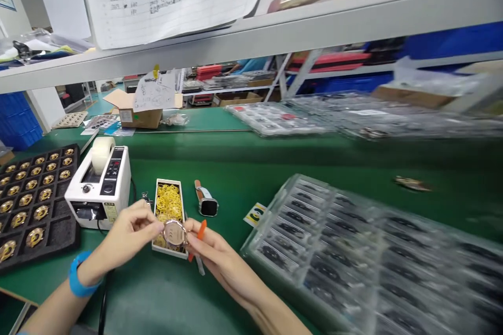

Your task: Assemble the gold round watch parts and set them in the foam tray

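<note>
Held between both hands is a round, rose-gold watch case [174, 233], its back with small markings turned toward me. My left hand [129, 233] pinches its left edge between thumb and fingertips. On the opposite edge, the fingers of my right hand [222, 256] close on the case and also keep hold of a thin orange tool [201, 230] with a greyish tip pointing down. Right behind and below the case stands a narrow white box [157, 188] filled with yellow rings [168, 199]. A square-faced watch [208, 207] with a brown and pale strap lies just beyond my right hand.
To the left are a white tape dispenser [118, 178] and a black tray [63, 230] of gold watch parts. A large clear compartment tray [291, 183] takes up the right side, near a yellow-and-white label [255, 214]. Overhead runs a grey shelf beam [314, 34].
</note>
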{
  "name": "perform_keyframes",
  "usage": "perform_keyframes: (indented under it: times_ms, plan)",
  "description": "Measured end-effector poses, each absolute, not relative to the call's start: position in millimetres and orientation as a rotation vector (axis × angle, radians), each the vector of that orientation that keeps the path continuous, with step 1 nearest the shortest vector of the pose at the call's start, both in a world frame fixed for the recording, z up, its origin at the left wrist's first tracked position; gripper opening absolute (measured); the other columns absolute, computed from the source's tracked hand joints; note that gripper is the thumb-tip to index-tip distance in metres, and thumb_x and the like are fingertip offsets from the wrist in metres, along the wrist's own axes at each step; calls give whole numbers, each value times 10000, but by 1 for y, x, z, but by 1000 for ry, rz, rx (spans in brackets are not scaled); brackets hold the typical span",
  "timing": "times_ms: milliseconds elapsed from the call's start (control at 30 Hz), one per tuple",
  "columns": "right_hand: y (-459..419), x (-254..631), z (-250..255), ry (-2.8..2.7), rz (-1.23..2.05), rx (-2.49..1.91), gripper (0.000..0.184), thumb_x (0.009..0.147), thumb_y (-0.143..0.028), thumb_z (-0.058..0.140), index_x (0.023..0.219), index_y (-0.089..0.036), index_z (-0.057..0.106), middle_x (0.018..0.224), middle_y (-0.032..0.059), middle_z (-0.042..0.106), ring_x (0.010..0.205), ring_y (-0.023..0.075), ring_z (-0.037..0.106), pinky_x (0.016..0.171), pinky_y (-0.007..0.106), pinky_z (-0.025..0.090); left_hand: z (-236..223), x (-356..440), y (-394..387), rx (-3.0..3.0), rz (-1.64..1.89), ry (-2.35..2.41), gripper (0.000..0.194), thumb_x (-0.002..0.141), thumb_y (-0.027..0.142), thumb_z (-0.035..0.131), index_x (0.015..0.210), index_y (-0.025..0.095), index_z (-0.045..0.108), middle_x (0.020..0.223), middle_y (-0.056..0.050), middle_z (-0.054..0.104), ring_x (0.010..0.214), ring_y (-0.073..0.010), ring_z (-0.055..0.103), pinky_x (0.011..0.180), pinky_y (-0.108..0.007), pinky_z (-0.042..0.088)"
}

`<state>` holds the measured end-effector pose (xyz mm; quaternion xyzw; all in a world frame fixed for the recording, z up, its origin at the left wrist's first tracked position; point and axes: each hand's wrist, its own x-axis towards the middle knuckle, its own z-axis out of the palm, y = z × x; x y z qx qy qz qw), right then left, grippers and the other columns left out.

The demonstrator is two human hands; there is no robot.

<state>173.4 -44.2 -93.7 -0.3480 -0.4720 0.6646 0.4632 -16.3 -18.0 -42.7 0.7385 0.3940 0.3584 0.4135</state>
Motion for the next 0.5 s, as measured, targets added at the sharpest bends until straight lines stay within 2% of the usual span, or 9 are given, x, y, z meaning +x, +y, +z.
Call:
perform_keyframes:
  times_ms: [267, 500]
  plan:
    - [-46, 171, -96, -1167, 1676, -850, 401, 771, -581, 621, 729, -203, 495, 698, -36, 408, 655, 123, 348, 635, 244, 294, -63, -10, -21, 1841, 783, 1020, 247, 842, 314, 556, 651, 168, 614, 705, 14, 419, 663, -134, 416, 599, -257, 318]
    - [-47, 172, -100, -1178, 1672, -875, 382, 775, -578, 620, 757, -207, 530, 722, -25, 442, 673, 132, 369, 639, 249, 315, -63, -8, -21, 1812, 811, 1019, 223, 819, 281, 574, 638, 161, 625, 679, 14, 446, 626, -121, 428, 557, -241, 321]
